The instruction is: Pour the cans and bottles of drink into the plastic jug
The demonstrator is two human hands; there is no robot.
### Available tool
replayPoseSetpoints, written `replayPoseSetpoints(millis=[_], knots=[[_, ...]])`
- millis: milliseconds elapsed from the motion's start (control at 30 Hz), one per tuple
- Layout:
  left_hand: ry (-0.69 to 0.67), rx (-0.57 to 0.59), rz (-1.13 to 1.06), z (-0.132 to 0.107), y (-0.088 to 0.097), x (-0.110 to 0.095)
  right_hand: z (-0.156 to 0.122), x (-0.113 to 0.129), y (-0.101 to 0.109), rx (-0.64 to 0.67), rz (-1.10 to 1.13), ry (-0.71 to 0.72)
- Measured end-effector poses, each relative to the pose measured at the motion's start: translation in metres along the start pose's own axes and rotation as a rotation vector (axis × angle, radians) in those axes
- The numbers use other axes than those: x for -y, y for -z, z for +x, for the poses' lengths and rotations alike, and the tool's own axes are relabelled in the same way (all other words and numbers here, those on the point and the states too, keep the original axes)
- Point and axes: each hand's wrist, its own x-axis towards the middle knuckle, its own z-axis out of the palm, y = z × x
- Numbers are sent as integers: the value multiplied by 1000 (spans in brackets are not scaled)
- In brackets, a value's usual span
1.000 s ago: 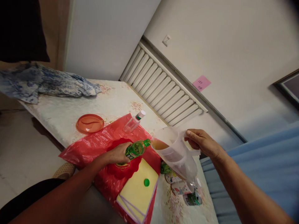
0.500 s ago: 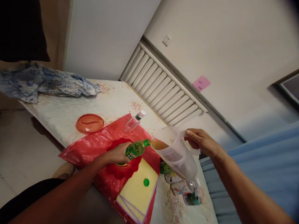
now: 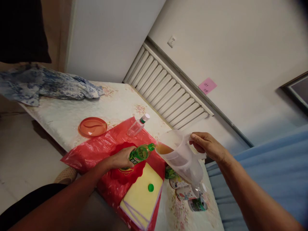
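Note:
My left hand (image 3: 123, 158) is wrapped round a green plastic bottle (image 3: 141, 152), which leans with its uncapped mouth to the right. Gripped by its handle in my right hand (image 3: 207, 145) is a translucent plastic pitcher (image 3: 184, 157), tilted so that its spout meets the bottle's mouth. Brownish liquid (image 3: 164, 148) lies at the pitcher's lip. Beneath the bottle is a red scalloped plate (image 3: 120, 176). A green cap (image 3: 150, 187) rests on a folded yellow cloth (image 3: 141, 195). Behind the bottle stands a clear bottle (image 3: 136, 128) with a white cap.
A red plastic sheet (image 3: 89, 154) covers part of the flower-patterned table (image 3: 115, 106). An orange lid or dish (image 3: 92, 127) lies at the left. Several cans (image 3: 186, 193) stand under the pitcher. Blue-white fabric (image 3: 64, 86) lies at the far left; a radiator (image 3: 166, 86) is behind.

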Motion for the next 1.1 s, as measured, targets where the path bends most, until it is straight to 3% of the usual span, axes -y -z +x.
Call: replayPoseSetpoints(millis=[1100], knots=[[-1,-29,25,0,-1,0,2,-4,3,-5,-86,22]])
